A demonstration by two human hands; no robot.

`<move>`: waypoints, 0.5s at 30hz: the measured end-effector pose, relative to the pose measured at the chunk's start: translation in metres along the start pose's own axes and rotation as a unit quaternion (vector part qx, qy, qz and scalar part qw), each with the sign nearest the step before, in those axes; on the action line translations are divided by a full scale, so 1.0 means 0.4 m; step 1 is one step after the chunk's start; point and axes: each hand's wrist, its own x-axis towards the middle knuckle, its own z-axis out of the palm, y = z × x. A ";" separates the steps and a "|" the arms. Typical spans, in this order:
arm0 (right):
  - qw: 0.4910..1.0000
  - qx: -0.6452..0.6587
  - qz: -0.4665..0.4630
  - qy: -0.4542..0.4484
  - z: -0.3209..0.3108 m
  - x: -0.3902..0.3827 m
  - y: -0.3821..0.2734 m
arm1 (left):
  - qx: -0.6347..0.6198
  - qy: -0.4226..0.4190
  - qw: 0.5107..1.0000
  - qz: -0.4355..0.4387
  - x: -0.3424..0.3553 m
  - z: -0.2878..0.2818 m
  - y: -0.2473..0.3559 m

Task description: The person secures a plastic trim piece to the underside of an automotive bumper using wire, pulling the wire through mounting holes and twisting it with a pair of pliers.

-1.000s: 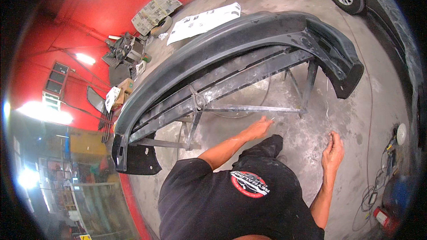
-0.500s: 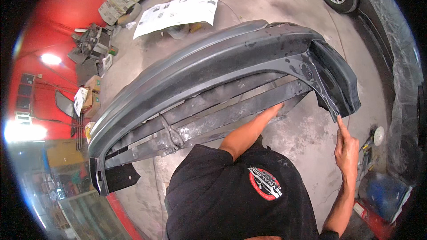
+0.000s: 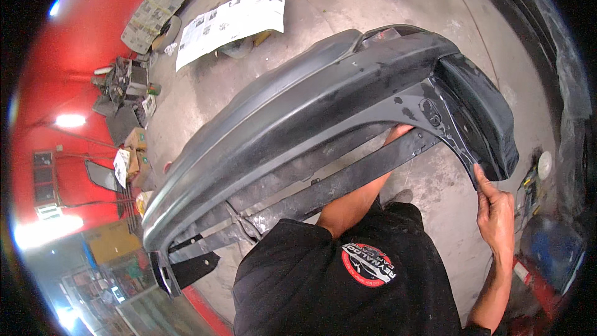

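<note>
A large dark grey car bumper (image 3: pixel 298 112) spans the middle of the head view, its right end farther away than its left. Water drops and wet patches mark its surface near the right corner. My right hand (image 3: pixel 494 202) is closed on the lower edge of that corner, a finger lying along the face. My left hand (image 3: pixel 401 129) reaches past a dark bar (image 3: pixel 348 177) and grips the bumper's inner edge; most of its fingers are hidden behind the panel. A thin metal piece (image 3: pixel 242 221) crosses the bars near the left end.
A paper-covered panel (image 3: pixel 233 22) stands on the concrete floor beyond the bumper. Cardboard boxes (image 3: pixel 137 152) and dark parts (image 3: pixel 127 84) line the red wall at left. A plastic-draped car (image 3: pixel 522 31) is at right, with a blue container (image 3: pixel 550 252) nearer.
The bumper has shifted and tilted, its left end lower in view. My left hand has come up from below the bar to the inner edge. My right hand has closed further around the corner.
</note>
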 end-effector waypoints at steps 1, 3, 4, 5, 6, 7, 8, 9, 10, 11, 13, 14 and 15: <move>1.000 0.009 0.006 0.001 0.002 0.004 0.003 | 0.000 0.001 1.000 -0.005 -0.007 -0.005 -0.006; 0.999 -0.006 0.034 -0.013 -0.015 0.016 -0.001 | 0.003 0.000 1.000 -0.012 -0.008 -0.013 -0.009; 0.999 -0.001 0.038 -0.013 -0.018 0.018 0.004 | 0.002 0.000 1.000 -0.016 -0.011 -0.015 -0.011; 0.999 -0.004 0.040 -0.016 -0.021 0.017 0.008 | 0.003 -0.001 1.000 -0.018 -0.013 -0.019 -0.010; 0.999 -0.007 0.041 -0.019 -0.024 0.017 0.012 | 0.004 0.000 1.000 -0.020 -0.018 -0.025 -0.007; 0.999 -0.003 0.043 -0.019 -0.029 0.017 0.014 | 0.004 0.001 1.000 -0.020 -0.019 -0.028 -0.008; 0.999 -0.012 0.041 -0.023 -0.034 0.018 0.014 | 0.004 0.000 1.000 -0.023 -0.021 -0.029 -0.008; 0.999 -0.022 0.038 -0.027 -0.036 0.019 0.014 | 0.004 0.000 1.000 -0.024 -0.023 -0.032 -0.009; 0.999 -0.018 0.040 -0.026 -0.036 0.020 0.012 | 0.004 -0.001 1.000 -0.026 -0.023 -0.036 -0.009; 0.998 -0.013 0.049 -0.042 -0.037 0.020 0.009 | 0.003 -0.001 1.000 -0.027 -0.026 -0.040 -0.011; 0.997 -0.004 0.058 -0.056 -0.041 0.026 0.009 | 0.004 0.000 1.000 -0.027 -0.028 -0.047 -0.011; 0.996 0.011 0.054 -0.065 -0.044 0.033 0.010 | 0.005 0.000 1.000 -0.027 -0.028 -0.051 -0.007; 0.996 0.027 0.050 -0.074 -0.046 0.035 0.012 | 0.003 0.000 1.000 -0.028 -0.029 -0.051 -0.008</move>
